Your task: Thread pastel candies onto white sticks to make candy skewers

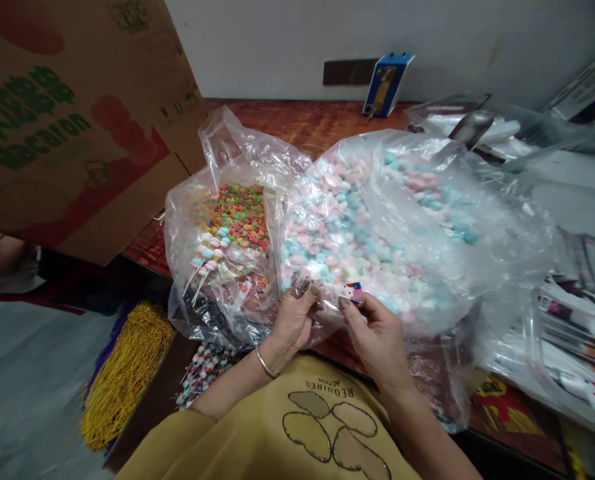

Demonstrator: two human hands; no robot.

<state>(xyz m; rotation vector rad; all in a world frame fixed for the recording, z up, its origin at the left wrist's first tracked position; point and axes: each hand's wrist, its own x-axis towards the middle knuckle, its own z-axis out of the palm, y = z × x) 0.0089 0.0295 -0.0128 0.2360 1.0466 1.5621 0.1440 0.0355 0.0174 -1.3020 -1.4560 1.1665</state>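
Observation:
Both hands are in front of a large clear plastic bag (427,267) full of pink, blue and white marshmallow-like sweets. My left hand (294,317), with a bangle at the wrist, is closed, thumb against fingers, at one end of a small printed plastic wrapper (352,291). Opposite it, my right hand (377,330) pinches the end with red and blue print. Whether anything lies inside the wrapper is too small to tell. Just left of the hands, an open clear bag (180,220) holds small orange, green and red rings. Several sweets on white sticks (210,253) lie on it.
A big cardboard box (92,120) stands at left. Gold bead strands (127,373) hang low at left, beside a box of colourful pieces (210,367). Printed wrappers (577,333) lie at right. A blue-and-white device (388,83) stands against the wall. Another person's arm (0,257) shows far left.

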